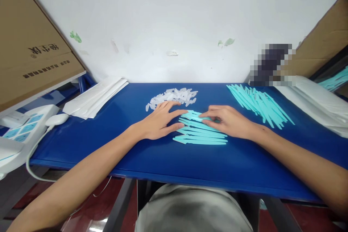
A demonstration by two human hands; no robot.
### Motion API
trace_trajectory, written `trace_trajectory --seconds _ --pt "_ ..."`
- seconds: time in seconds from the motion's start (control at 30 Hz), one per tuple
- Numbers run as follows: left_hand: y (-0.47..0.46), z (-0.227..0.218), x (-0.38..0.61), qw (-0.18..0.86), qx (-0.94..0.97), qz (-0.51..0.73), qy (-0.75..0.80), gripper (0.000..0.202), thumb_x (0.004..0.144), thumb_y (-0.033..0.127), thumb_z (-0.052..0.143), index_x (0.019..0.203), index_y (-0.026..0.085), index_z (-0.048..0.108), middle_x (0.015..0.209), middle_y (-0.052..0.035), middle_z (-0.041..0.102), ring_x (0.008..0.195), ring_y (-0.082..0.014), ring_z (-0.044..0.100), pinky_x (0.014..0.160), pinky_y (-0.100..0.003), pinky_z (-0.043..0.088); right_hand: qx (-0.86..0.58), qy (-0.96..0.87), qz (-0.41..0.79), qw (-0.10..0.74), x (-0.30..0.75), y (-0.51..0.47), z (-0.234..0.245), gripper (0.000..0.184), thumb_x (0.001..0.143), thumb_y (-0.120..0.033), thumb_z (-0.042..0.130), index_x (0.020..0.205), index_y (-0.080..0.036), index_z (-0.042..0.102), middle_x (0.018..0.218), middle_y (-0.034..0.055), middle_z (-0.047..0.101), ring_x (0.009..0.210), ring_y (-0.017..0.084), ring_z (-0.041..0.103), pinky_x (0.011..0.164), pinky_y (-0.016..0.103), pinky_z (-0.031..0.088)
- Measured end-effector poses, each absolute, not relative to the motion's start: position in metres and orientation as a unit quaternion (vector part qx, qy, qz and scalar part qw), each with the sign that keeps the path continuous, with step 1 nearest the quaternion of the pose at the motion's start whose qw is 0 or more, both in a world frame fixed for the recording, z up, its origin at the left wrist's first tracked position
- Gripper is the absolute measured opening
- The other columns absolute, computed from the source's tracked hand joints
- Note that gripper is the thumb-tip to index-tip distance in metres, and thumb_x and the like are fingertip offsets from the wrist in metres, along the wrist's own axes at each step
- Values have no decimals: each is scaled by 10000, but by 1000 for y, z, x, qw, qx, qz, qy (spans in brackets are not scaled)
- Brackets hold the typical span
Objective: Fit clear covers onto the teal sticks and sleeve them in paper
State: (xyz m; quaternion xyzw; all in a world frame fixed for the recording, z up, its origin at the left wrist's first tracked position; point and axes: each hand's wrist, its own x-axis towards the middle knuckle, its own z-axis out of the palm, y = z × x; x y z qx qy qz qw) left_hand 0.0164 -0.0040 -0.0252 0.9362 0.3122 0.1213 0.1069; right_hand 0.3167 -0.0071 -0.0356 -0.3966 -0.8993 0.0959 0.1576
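Observation:
Several turquoise eyebrow razors (202,139) lie side by side in a row at the middle of the blue table, blade ends to the left. My right hand (227,119) pinches a razor (196,116) at the far end of this row, thumb against index finger. My left hand (159,120) reaches in from the left with fingers apart. Its index fingertip meets the blade end of that razor, and its thumb rests by the razor tips below. Just beyond the left fingers is a heap of small translucent caps (176,95), partly covered by them.
A bigger pile of turquoise razors (258,103) lies to the right. White paper or plastic sheets (95,98) are at the left, with more white bags (318,101) at the far right. A white power strip (29,130) with cable and cardboard boxes (35,40) flank the table (108,152).

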Motion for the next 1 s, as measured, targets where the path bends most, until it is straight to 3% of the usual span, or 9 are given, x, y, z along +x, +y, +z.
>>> trace_trajectory --seconds 0.43,0.67,1.0 --pt "-3 -28 15 106 937 137 303 512 1056 539 407 1514 320 473 1571 -135 383 1447 -366 356 1164 -605 336 -360 -916 101 143 313 -13 -35 367 1012 -424 519 1175 -221 778 810 40 607 650 151 558 627 286 388" --pt "-3 -26 15 108 937 129 307 521 1056 553 395 1518 322 460 1575 -135 370 1449 -364 346 1164 -605 327 -346 -913 111 183 310 -18 -35 361 995 -419 554 1176 -193 769 826 48 643 640 136 567 618 268 400" --pt "-3 -25 14 101 936 136 309 510 1056 545 396 1509 323 472 1556 -134 394 1441 -352 363 1175 -592 325 -344 -916 114 175 305 -22 -34 362 987 -428 571 1182 -190 762 832 45 658 627 130 566 607 269 409"
